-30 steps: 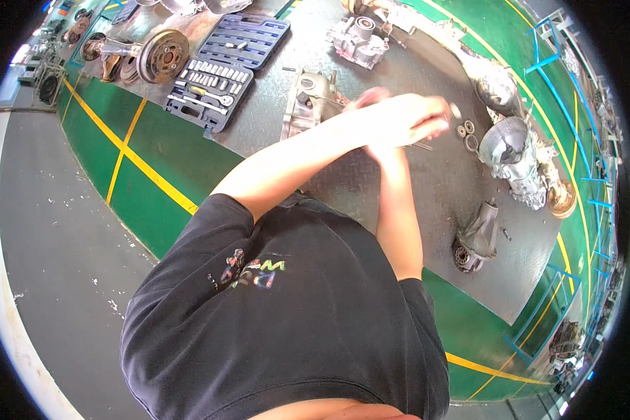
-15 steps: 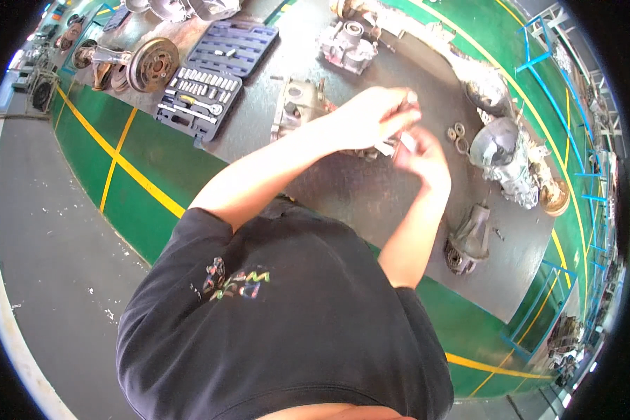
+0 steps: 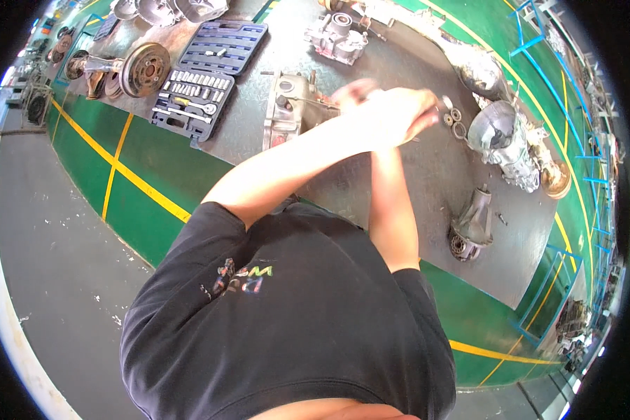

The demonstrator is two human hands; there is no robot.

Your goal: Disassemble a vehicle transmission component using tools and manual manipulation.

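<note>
My left hand [image 3: 407, 117] reaches across to the right over the bench, its fingers bent and pressed together. What it holds, if anything, is too small to make out. Crossing under my left forearm, my right hand [image 3: 355, 92] is smeared by motion and partly hidden, so its fingers cannot be read. It is close to the right side of a grey metal gearbox housing [image 3: 287, 105], whose near right part my left arm covers. Several small metal rings [image 3: 458, 131] lie on the bench just beyond my left fingertips.
On the metal-topped bench [image 3: 427, 203] stand a bell-shaped housing [image 3: 472, 227], a transmission case [image 3: 500, 143] and another gearbox part [image 3: 337, 38]. An open socket set [image 3: 192, 98] lies left, beside an axle with a rusty drum [image 3: 145, 70].
My right hand has swung left beneath my left forearm, toward the gearbox housing. My left hand has moved slightly right and down. The hands, close together before, are now crossed.
</note>
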